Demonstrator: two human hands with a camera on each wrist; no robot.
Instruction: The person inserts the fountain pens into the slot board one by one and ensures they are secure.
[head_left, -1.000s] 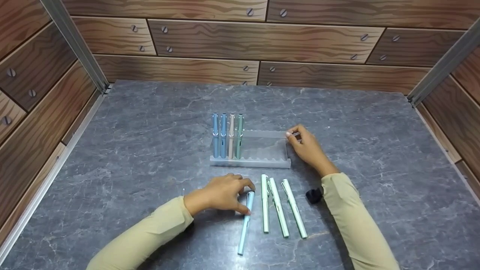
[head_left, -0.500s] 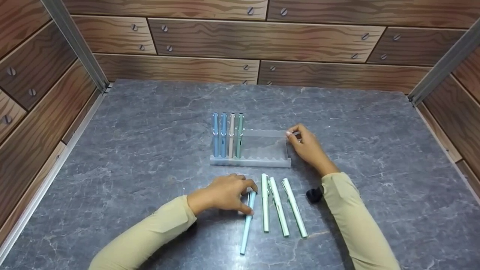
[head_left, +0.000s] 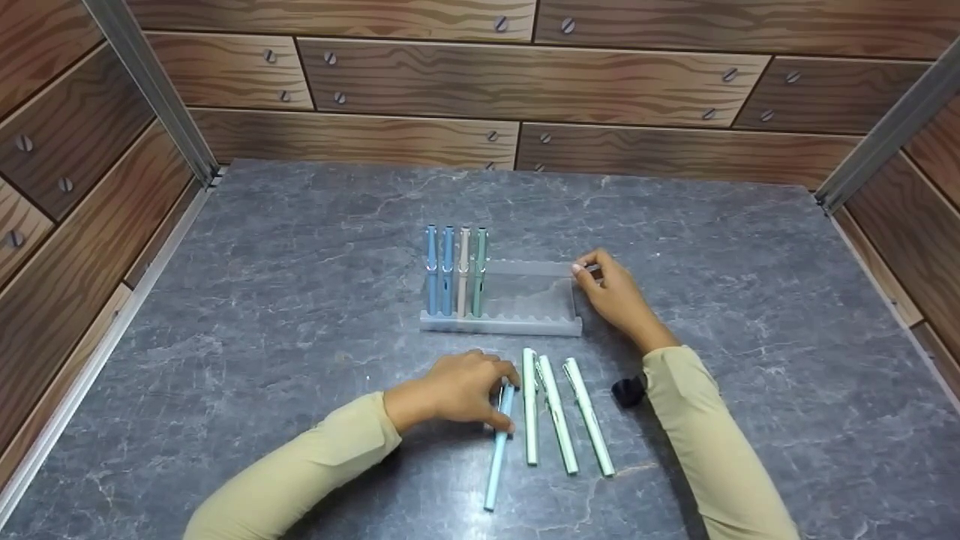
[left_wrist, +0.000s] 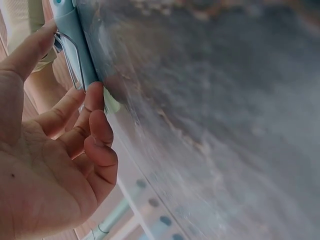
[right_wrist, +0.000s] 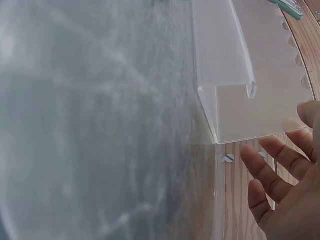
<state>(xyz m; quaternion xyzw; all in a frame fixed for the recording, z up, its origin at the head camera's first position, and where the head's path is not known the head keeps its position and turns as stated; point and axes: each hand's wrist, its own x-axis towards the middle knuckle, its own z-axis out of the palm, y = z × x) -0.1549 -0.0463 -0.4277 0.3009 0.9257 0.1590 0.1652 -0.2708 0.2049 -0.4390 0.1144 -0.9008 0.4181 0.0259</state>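
Observation:
My left hand (head_left: 469,386) pinches a light blue pen (head_left: 499,465) by its clip end, thumb on one side and fingertips on the other. The left wrist view shows the pen's cap (left_wrist: 70,35) and wire clip close against the table. A clear acrylic pen stand (head_left: 529,292) stands further back; two blue pens (head_left: 448,281), a beige pen (head_left: 463,281) and a dark green pen (head_left: 478,281) fill its left slots. My right hand (head_left: 615,292) holds the stand's upper right corner between thumb and index finger, other fingers loose (right_wrist: 270,172).
Right of the light blue pen lie three pale green pens (head_left: 556,416) on the grey marbled table (head_left: 300,262). A small black object (head_left: 628,391) shows beside the right sleeve. Wood-patterned walls (head_left: 525,82) with metal corner posts enclose the table.
My left hand has shifted slightly right, and the light blue pen has moved with it toward the pale green pens. My right hand and the stand have stayed put.

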